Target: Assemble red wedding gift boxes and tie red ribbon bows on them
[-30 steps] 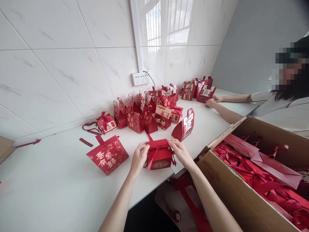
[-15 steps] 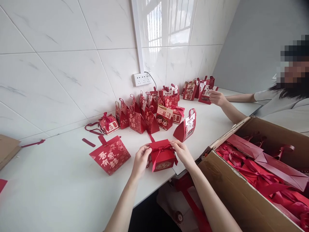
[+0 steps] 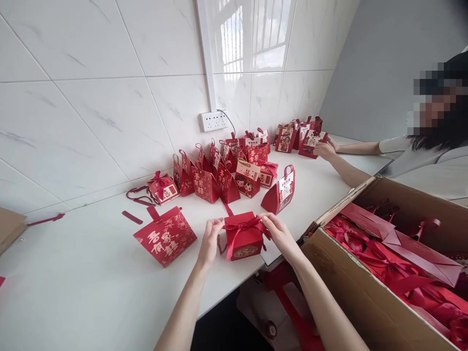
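A small red gift box point(image 3: 244, 243) with a gold pattern on its front stands near the table's front edge. Around its top runs a red ribbon point(image 3: 243, 225) tied in a bow. My left hand point(image 3: 211, 240) pinches the ribbon at the box's left side. On the right, my right hand point(image 3: 278, 232) has its fingers closed on the ribbon by the bow. Left of the box lies a flatter red bag point(image 3: 166, 237) with white characters, and behind it to the right a triangular red box point(image 3: 280, 191) stands upright.
Several red boxes point(image 3: 206, 185) line the wall. An open carton point(image 3: 343, 287) with ribboned red boxes takes up the right side. Beyond it, a person's hands point(image 3: 326, 148) touch another box. A socket strip point(image 3: 214, 121) is on the wall.
My left hand has moved slightly left, away from the box, and the ribbon's left loop is drawn outward. The other person's second hand now shows at their box.
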`<state>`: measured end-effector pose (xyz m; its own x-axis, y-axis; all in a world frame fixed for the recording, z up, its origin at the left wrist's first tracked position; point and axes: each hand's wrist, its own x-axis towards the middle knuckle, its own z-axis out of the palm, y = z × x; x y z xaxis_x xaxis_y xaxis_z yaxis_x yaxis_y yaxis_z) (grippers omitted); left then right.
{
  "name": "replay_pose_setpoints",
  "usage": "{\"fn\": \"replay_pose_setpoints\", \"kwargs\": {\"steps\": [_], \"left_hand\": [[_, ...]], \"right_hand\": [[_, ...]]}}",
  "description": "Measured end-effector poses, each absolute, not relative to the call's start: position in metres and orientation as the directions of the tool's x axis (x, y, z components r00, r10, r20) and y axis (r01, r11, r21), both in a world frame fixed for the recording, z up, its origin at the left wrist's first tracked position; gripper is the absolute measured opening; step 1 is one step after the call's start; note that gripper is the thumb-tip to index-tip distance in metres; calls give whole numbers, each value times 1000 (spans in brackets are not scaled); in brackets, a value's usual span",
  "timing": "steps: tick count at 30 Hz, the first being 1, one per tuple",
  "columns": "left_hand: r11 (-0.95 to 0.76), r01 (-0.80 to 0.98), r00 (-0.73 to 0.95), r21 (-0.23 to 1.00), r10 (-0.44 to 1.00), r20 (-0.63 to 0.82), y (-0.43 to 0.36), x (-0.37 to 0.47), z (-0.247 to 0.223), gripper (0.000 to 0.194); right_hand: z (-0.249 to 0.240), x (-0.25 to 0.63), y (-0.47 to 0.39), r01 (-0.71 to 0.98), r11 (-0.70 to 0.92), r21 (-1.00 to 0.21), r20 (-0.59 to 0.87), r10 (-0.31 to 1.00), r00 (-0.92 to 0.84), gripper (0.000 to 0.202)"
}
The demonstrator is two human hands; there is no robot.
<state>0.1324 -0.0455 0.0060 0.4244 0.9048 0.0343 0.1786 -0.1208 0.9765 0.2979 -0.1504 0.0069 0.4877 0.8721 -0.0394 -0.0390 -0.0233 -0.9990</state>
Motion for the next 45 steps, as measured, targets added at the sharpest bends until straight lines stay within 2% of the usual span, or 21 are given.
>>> {"fn": "replay_pose_setpoints", "kwargs": {"steps": [3, 5, 7, 9, 13, 16, 22, 25, 27, 29, 31, 33, 36, 42, 45], "left_hand": [[-255, 213, 536, 943, 838, 105, -29, 133, 27, 26], [-432, 212, 705, 876, 689, 170, -20, 139, 42, 19], [-537, 202, 820, 819, 550, 158, -16, 146, 53, 14], [-560, 219, 864, 799, 492, 107, -16, 151, 57, 13], [-500, 270, 863, 823, 505, 24, -21, 152, 48, 15], [-452, 259, 830, 854, 556, 43, -26, 151, 37, 15], [-410, 238, 770, 880, 633, 86, -33, 154, 28, 14], [-399, 239, 762, 885, 643, 84, -33, 155, 27, 15], [-391, 239, 765, 889, 640, 77, -33, 155, 27, 17], [-380, 237, 767, 894, 638, 68, -34, 154, 28, 19], [-370, 232, 768, 899, 637, 64, -33, 153, 28, 20], [-357, 227, 767, 906, 639, 59, -33, 153, 27, 21], [-340, 228, 772, 913, 634, 44, -32, 153, 27, 22], [-356, 240, 784, 903, 619, 36, -31, 153, 29, 22], [-363, 250, 788, 898, 615, 30, -31, 154, 32, 22]], "right_hand": [[7, 304, -162, 19, -52, -998, -33, 839, 542, 45], [7, 305, -167, 97, -119, -988, -47, 838, 544, 46], [8, 304, -169, 156, -170, -973, -64, 849, 525, 45], [9, 301, -169, 170, -181, -969, -71, 857, 511, 45], [11, 295, -172, 110, -183, -977, -109, 870, 481, 43], [15, 288, -176, 99, -190, -977, -122, 873, 473, 38], [28, 263, -186, 224, -353, -908, -215, 854, 474, 29], [34, 266, -190, 309, -394, -866, -243, 870, 429, 34], [38, 278, -190, 380, -357, -854, -150, 866, 476, 35], [40, 295, -184, 473, -261, -842, 8, 870, 494, 31], [40, 310, -173, 546, -145, -825, 105, 910, 401, 27], [40, 319, -161, 563, -80, -823, 110, 949, 296, 26], [39, 321, -146, 581, -68, -811, 86, 969, 234, 21], [44, 313, -141, 687, -100, -720, 149, 944, 294, 10], [45, 309, -140, 801, -90, -592, 246, 926, 286, 16]]}}
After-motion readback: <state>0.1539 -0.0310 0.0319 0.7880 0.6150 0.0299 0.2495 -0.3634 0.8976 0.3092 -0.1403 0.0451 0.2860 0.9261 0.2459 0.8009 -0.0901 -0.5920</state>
